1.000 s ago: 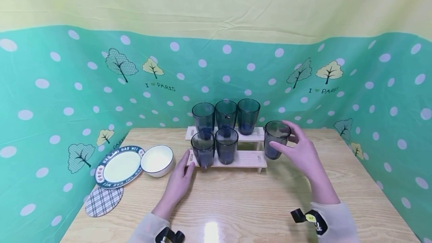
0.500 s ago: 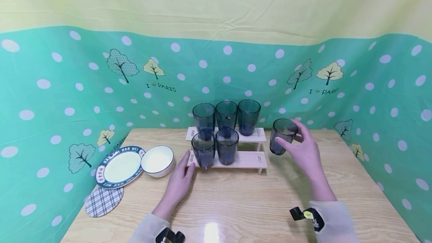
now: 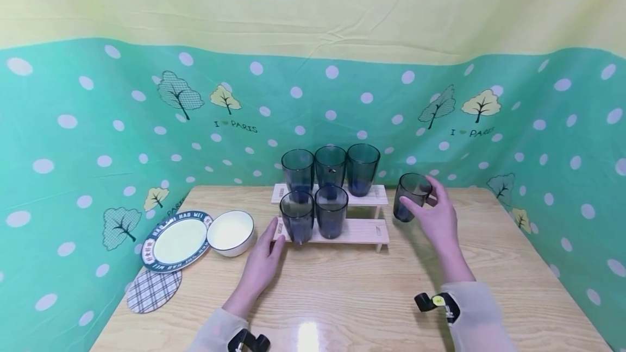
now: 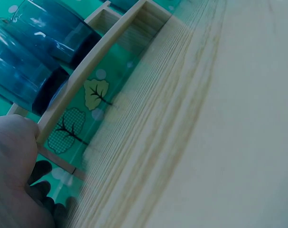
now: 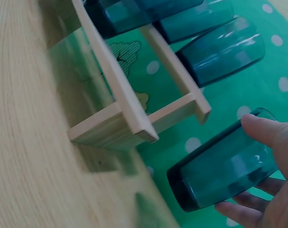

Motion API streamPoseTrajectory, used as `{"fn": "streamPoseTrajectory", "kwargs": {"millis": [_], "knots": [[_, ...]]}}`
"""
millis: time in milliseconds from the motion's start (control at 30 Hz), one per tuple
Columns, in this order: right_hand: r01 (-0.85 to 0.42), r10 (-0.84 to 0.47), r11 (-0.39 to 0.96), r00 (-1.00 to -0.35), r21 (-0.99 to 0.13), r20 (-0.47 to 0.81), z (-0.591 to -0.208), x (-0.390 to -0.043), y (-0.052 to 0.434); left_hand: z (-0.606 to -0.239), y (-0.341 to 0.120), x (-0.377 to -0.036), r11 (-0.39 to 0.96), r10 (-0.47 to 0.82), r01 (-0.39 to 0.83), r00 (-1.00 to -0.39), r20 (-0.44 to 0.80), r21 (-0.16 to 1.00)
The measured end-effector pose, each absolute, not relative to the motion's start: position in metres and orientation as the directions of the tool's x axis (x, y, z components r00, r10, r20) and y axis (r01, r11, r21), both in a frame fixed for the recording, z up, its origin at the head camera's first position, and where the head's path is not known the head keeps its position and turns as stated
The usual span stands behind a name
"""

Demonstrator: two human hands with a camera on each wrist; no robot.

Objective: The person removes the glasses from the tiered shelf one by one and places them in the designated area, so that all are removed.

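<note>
My right hand (image 3: 437, 216) holds a dark tinted drinking glass (image 3: 405, 212) between thumb and fingers, just right of the two-tier wooden rack (image 3: 359, 230). In the right wrist view the glass (image 5: 215, 173) hangs beside the rack's end, base toward the table. Two matching glasses (image 3: 296, 221) stand on the front tier, toward its left. Three more glasses (image 3: 363, 170) line the back tier. My left hand (image 3: 261, 265) rests at the front tier's left end; in the left wrist view its thumb (image 4: 15, 137) is against the shelf edge, with the other fingers below.
Left of the rack sit a white bowl (image 3: 231, 232) and a blue-rimmed plate (image 3: 176, 240). A plaid round mat (image 3: 154, 291) lies partly under the plate. A polka-dot cloth (image 3: 313, 102) hangs behind and around the wooden table (image 3: 352, 297).
My right hand has carried the glass rightward, away from the right end of the rack, and slowed. The left hand stays at the rack's left end.
</note>
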State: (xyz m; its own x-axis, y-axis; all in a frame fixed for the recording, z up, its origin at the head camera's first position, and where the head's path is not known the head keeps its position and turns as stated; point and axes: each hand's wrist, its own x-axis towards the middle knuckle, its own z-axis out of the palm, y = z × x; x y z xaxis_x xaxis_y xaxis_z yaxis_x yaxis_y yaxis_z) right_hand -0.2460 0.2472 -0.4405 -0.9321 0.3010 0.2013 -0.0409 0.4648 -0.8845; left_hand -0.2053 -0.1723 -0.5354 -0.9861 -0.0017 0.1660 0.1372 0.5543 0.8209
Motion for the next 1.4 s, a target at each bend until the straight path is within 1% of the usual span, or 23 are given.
{"fn": "streamPoseTrajectory", "kwargs": {"millis": [267,533,933,1233,1400], "knots": [[-0.032,0.318,0.414,-0.931,-0.910,0.178,-0.459,-0.259,0.248,-0.536,-0.171,-0.205,0.560,0.001,0.141,-0.985,0.170,0.816],[-0.018,0.329,0.406,-0.930,-0.914,0.165,-0.466,-0.264,0.245,-0.535,-0.170,-0.204,0.557,-0.002,0.144,-0.985,0.174,0.818],[-0.023,0.311,0.427,-0.935,-0.904,0.171,-0.479,-0.271,0.246,-0.537,-0.171,-0.203,0.552,-0.010,0.150,-0.982,0.186,0.820],[-0.079,0.253,0.489,-0.940,-0.868,0.229,-0.488,-0.274,0.248,-0.537,-0.172,-0.203,0.546,-0.013,0.151,-0.982,0.189,0.824],[-0.091,0.234,0.494,-0.944,-0.865,0.233,-0.490,-0.274,0.249,-0.538,-0.172,-0.204,0.547,-0.015,0.145,-0.983,0.183,0.825]]}}
